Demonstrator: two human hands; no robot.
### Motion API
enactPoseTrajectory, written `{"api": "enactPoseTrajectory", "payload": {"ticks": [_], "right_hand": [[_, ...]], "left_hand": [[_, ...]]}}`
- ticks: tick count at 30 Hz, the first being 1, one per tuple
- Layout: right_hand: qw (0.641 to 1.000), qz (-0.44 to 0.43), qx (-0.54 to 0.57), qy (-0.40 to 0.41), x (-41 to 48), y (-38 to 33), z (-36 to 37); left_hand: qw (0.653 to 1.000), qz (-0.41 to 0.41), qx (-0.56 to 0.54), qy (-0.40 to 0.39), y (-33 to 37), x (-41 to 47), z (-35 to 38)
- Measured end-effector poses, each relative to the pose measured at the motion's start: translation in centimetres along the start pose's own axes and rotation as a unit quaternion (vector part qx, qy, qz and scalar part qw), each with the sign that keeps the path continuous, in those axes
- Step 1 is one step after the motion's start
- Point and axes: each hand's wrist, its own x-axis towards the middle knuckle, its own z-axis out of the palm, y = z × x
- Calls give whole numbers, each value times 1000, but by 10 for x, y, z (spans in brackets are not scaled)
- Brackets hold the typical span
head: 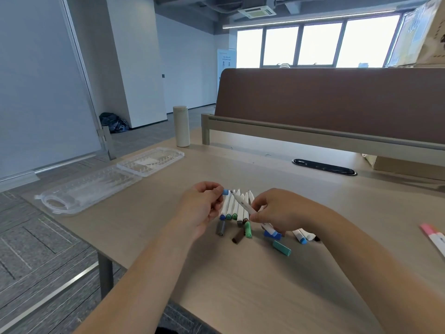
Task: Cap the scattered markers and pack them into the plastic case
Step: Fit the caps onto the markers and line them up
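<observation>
My left hand pinches a small light-blue cap just left of the tip of a white marker. My right hand grips that marker by its lower body, tip pointing up-left toward the cap. Under it, several uncapped white markers lie side by side on the table. Loose caps lie nearer me: grey, brown, green, teal. The clear plastic case lies open at the table's far left.
A beige tumbler stands beyond the case. Two more markers lie right of my right hand, and pink markers sit at the right edge. A brown desk divider closes the back, with a black cable grommet before it.
</observation>
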Motion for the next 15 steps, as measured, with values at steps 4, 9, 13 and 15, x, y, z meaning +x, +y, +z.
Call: {"api": "enactPoseTrajectory", "payload": {"ticks": [4, 9, 13, 15], "right_hand": [[1000, -3, -9, -1, 3, 0, 2], [1000, -10, -9, -3, 3, -1, 4], [999, -33, 11, 4, 1, -2, 2], [998, -46, 26, 24, -1, -2, -1]], "left_hand": [[999, 12, 29, -13, 0, -1, 0], [989, 58, 136, -10, -3, 2, -1], [974, 117, 194, 20, -4, 1, 2], [970, 142, 195, 29, -5, -3, 6]]}}
